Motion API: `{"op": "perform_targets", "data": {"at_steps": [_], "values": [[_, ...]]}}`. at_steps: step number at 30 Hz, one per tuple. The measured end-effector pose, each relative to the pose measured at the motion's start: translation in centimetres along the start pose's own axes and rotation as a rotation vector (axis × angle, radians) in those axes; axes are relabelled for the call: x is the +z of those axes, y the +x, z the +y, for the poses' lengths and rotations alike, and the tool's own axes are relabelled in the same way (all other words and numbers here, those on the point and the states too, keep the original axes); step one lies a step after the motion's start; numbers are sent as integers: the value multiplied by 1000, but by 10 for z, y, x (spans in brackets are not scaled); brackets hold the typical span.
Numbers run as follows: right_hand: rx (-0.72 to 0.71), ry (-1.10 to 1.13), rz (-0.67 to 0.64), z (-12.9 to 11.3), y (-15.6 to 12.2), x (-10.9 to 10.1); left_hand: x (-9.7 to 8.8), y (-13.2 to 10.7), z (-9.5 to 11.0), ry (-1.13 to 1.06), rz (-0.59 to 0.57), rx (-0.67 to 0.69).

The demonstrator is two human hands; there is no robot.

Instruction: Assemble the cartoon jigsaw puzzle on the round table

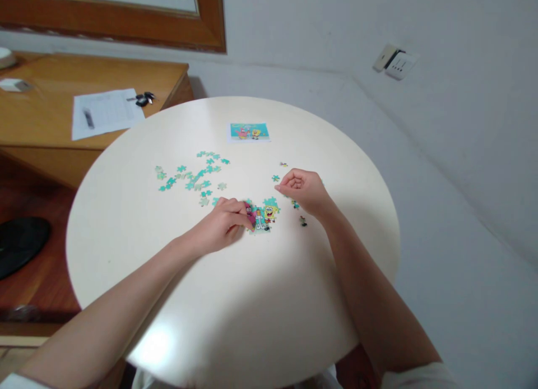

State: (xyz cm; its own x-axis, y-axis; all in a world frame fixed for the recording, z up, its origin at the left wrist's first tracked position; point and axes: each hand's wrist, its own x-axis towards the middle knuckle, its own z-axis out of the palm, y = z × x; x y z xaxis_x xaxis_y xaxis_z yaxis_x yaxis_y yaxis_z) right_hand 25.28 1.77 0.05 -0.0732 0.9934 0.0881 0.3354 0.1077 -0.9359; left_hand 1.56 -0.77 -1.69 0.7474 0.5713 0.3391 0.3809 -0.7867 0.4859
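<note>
A partly joined jigsaw puzzle (259,220) lies on the round white table, with a yellow cartoon sponge and a pink figure on it. My left hand (227,223) is closed at its left edge, thumb and fingertips on the pink part, which the hand partly covers. Just above and to the right of the puzzle, my right hand (305,190) is closed in a pinch; whatever lies between its fingertips is too small to make out. One loose teal puzzle piece (276,178) lies beside those fingertips. Below the right hand is a darker loose piece (302,221).
Several loose teal and pale puzzle pieces (200,176) spread over the table's left half. A small picture card (249,132) with the same cartoon figures lies toward the far edge. Behind at left, a wooden desk (138,69) carries a paper sheet (107,114) and keys (145,99).
</note>
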Motion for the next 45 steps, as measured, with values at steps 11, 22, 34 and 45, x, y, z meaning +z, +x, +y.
{"op": "perform_targets", "data": {"at_steps": [11,22,34,45], "values": [[11,-17,-6,0,0,0,-10,3,7,-31,101,-132],[36,-37,-10,0,0,-1,-10,6,9,-59,134,-143],[33,-63,-23,-2,-2,-5,-12,7,10,0,214,-347],[41,-98,-24,-4,-3,-12,-12,6,9,-12,231,-339]]}}
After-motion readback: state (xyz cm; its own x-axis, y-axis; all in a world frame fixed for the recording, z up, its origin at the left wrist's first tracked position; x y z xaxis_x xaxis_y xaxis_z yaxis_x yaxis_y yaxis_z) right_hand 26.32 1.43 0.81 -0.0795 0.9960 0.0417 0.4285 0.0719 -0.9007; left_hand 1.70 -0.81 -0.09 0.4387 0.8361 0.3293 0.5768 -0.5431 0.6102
